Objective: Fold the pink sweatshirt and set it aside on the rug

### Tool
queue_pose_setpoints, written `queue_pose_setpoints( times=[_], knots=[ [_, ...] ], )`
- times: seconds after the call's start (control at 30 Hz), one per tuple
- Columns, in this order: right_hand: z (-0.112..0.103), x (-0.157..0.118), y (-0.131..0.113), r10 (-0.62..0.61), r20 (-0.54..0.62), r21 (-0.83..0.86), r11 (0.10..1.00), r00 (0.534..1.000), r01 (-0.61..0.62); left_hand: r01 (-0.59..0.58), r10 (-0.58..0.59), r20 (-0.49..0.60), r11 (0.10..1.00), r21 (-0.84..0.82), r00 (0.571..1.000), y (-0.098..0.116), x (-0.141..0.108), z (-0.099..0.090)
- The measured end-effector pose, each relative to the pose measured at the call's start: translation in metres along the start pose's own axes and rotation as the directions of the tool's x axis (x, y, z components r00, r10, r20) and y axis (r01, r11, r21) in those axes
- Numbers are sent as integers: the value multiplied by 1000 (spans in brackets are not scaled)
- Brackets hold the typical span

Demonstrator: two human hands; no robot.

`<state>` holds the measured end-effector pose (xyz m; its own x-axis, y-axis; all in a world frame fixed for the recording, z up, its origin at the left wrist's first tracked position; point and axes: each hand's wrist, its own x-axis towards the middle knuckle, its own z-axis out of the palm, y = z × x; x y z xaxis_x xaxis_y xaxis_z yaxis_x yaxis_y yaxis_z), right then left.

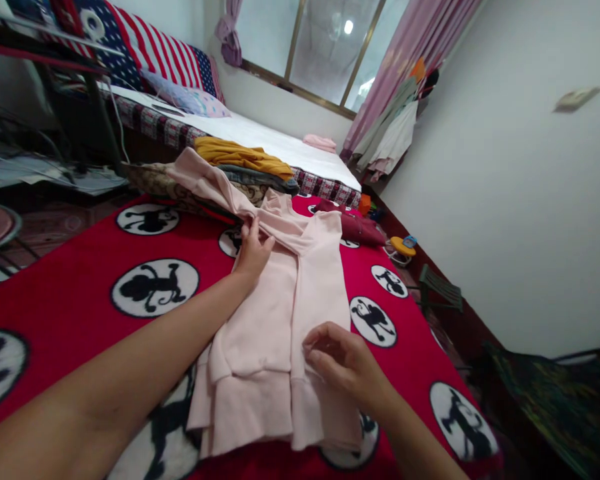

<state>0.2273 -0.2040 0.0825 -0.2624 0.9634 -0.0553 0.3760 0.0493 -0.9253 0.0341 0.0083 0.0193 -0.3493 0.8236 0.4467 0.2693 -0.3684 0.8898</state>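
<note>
Touched creased, long-sleeved pink sweatshirt (265,320) on red blanket (80,273) with loosely bent left grip (253,257) and curled right grip (347,363); couldn't confirm hold.

A small room seen at a slant. A plain white wall (520,220) fills the right side, with a pale switch plate (577,99) high up and a dark skirting (407,230) below. Ahead, a gold-framed window (323,53), a bright light showing in its glass, sits between mauve curtains (390,80). Beneath stands a white-topped bed (273,137) with a patterned side. A red blanket (65,293) with monkey-print circles spreads across the foreground. At left, a dark metal-framed desk (40,59); at right, a green folding stool (440,288).
</note>
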Motion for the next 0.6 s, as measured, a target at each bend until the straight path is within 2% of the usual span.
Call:
queue_pose_setpoints(
  times=[0.07, 0.13, 0.2, 0.27, 0.37, 0.47, 0.53, 0.6],
  knots=[
    [-4, -17, 5, -93, -85, -149, 986, 992, 80, -45, 47, -23, 995, 84, 999, 3, -3, -3],
    [-13, -36, 9, -153, -144, -280, 954, 978, 108, -112, 117, -29, 984, 137, 993, 13, -9, -6],
    [-21, -53, 11, -140, -109, -390, 917, 984, 87, -140, 142, -4, 978, 153, 990, 23, -13, -7],
    [-26, -67, 12, -96, -25, -481, 874, 995, 72, -119, 117, 22, 982, 149, 993, 28, -16, -6],
    [-29, -72, 9, -32, 77, -558, 827, 997, 70, -89, 95, -54, 991, 104, 994, 26, -13, -6],
    [-36, -47, 0, -64, 54, -546, 834, 997, 82, -82, 78, -233, 997, -7, 969, 18, -3, -10],
    [-41, -11, -6, -169, -52, -497, 859, 984, 121, -73, 46, -332, 995, -69, 942, 15, 5, -17],
    [-45, 37, -11, -284, -174, -453, 873, 943, 179, -61, 17, -403, 994, -95, 915, 13, 14, -25]
  ],
)
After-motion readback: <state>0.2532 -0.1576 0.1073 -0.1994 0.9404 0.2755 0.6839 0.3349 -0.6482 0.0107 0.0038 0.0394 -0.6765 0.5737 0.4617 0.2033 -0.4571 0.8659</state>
